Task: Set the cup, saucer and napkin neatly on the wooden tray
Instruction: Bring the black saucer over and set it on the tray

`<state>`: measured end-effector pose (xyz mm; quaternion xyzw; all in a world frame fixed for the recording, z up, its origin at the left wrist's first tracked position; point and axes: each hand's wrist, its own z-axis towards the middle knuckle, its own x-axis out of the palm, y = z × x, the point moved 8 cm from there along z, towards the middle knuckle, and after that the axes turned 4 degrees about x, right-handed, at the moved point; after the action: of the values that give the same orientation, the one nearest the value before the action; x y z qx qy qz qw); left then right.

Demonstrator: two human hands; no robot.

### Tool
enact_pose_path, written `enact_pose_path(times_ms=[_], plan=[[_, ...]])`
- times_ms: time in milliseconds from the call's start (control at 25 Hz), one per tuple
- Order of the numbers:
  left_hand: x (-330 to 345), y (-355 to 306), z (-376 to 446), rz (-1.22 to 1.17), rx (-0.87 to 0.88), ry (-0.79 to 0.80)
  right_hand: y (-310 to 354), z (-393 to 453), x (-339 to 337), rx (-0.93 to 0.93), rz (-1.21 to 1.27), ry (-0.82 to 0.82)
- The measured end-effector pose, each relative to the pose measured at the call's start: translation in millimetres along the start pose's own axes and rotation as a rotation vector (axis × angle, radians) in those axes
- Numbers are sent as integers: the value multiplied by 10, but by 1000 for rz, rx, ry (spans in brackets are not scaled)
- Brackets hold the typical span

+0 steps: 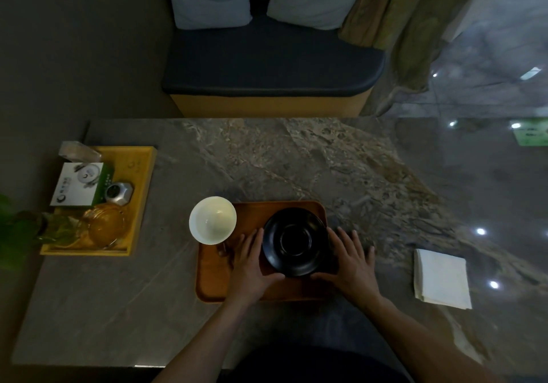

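Left hand (252,264), right hand (353,264), fingers straight, flanking black saucer (295,242) on tray (213,282)

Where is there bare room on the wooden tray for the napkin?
The tray is bare at its near left, this side of the cup and beside the left hand. A narrow strip runs along its near edge. The right half is crowded: the saucer, with the right hand beside it.
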<state>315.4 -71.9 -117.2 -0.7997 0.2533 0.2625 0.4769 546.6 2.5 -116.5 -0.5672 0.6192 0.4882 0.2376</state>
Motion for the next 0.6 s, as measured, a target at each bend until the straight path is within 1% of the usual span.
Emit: enact_pose_path(times_ms=[160, 280, 360, 440, 520, 600], plan=[[49, 43, -121, -22, -45, -29, -118, -118, -44, -3, -69, 15], [143, 85, -288, 43, -103, -35, -235, -254, -78, -54, -125, 30], [186, 67, -430, 81, -179, -78, -308, -329, -110, -104, -167, 64], [213, -32, -561, 96, -245, -137, -390, -391, -213, -151, -187, 58], [254, -223, -667, 103, -245, -208, -493, -440, -383, -183, -185, 18], [343, -500, -735, 148, -197, -237, -643, -497, -569, -217, -181, -4]])
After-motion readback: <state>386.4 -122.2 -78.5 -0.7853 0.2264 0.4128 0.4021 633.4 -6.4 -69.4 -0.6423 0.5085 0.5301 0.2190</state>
